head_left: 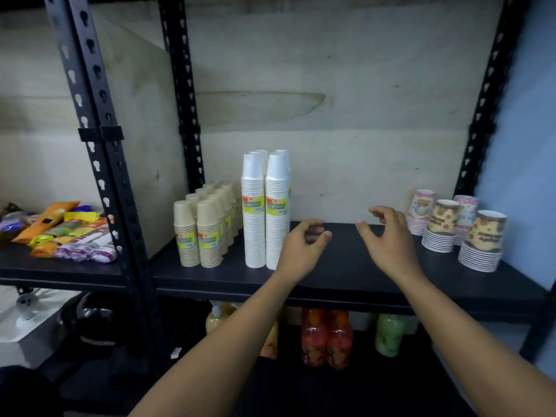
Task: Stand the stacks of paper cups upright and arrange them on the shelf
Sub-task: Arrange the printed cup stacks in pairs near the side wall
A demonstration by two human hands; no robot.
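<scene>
Both hands hovered empty, fingers loosely curled apart, over the shelf's (pixel 346 266) bare middle: left hand (pixel 304 245) beside the upright white cup stacks (pixel 264 212), right hand (pixel 388 239) near the patterned cup stacks (pixel 460 230).

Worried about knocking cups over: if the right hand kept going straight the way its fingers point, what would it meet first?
Probably nothing on the shelf: the right hand points at the bare back wall. Depth is unclear.

Black shelf (pixel 346 272): tan cups (pixel 207 227) left, white cups (pixel 264 212) middle, printed cups (pixel 457 227) right, all upright.
</scene>
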